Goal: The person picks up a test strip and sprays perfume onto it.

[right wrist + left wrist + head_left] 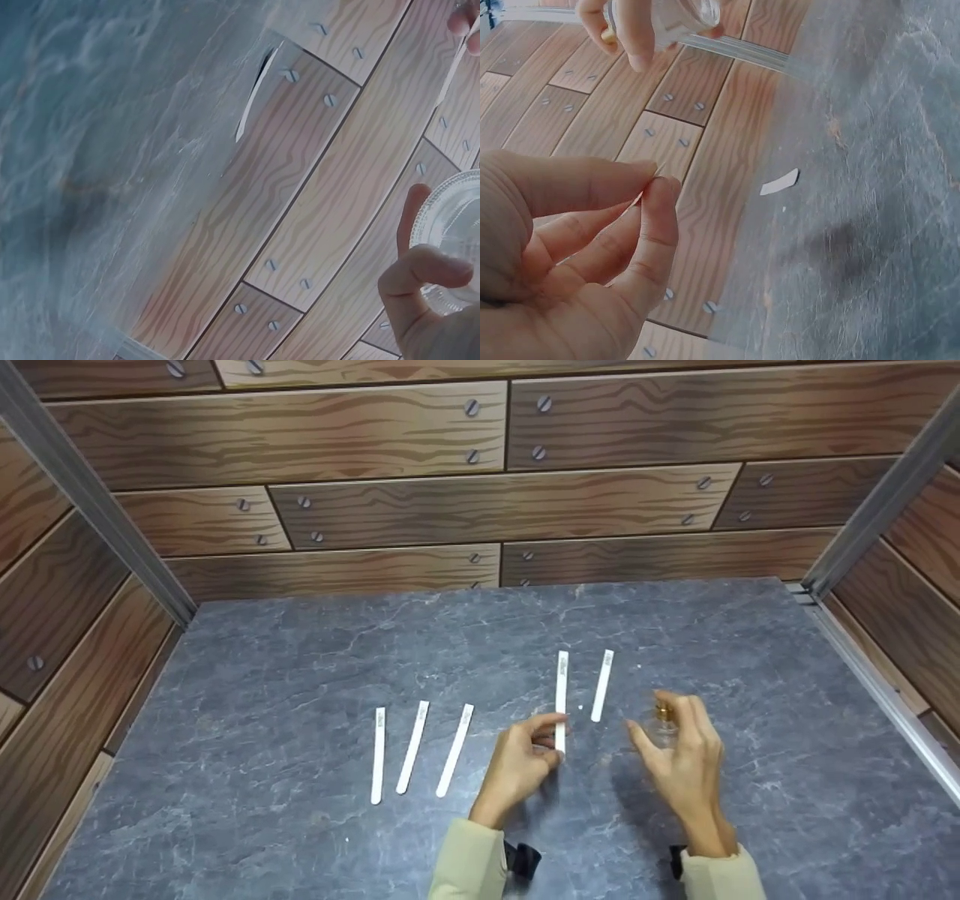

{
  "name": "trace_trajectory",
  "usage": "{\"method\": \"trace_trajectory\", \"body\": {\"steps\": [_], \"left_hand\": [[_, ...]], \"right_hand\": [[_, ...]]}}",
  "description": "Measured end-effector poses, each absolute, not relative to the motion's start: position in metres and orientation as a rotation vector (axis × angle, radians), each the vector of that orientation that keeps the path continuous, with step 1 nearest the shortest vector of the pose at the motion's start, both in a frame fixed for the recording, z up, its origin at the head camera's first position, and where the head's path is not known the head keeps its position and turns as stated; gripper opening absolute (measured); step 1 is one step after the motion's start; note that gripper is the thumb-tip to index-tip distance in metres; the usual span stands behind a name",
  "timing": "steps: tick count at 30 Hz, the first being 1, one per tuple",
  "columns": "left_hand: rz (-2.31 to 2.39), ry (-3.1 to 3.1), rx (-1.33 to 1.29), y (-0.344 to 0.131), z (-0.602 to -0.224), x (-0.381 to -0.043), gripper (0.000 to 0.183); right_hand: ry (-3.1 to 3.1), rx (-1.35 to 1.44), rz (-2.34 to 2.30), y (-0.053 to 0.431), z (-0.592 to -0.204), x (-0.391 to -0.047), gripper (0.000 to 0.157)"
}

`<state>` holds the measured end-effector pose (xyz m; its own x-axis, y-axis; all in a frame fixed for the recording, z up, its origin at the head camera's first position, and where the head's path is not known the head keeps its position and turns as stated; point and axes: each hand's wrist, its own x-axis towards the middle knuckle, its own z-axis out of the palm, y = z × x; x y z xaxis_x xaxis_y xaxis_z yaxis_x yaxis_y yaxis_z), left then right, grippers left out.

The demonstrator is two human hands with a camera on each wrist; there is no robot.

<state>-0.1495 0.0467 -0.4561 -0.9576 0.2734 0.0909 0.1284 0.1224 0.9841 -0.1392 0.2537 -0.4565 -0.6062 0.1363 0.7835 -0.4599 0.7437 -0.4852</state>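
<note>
My left hand (517,761) pinches the lower end of a white paper test strip (562,682), whose top bears small dark print. In the left wrist view that strip is almost edge-on between thumb and fingertips. To the right, my right hand (688,757) holds a clear glass perfume bottle (664,727) with a gold-coloured top, partly hidden by the fingers. The bottle's round ribbed base (431,225) shows in the right wrist view, between thumb and fingers. Another test strip (602,686) lies on the table between the two hands.
Left of my hands, three more printed strips lie side by side: a left one (378,757), a middle one (412,748) and a right one (454,751). Tiny white specks dot the grey marbled table (262,675). Wood-patterned walls (390,435) enclose its back and sides.
</note>
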Motion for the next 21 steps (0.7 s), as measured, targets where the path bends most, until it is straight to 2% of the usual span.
{"method": "trace_trajectory", "body": {"steps": [21], "left_hand": [[1.909,2.283,0.329,0.063,-0.458,-0.183,0.042]], "right_hand": [[-2.041,0.191,0.884,0.262,-0.452,-0.137,0.049]]}}
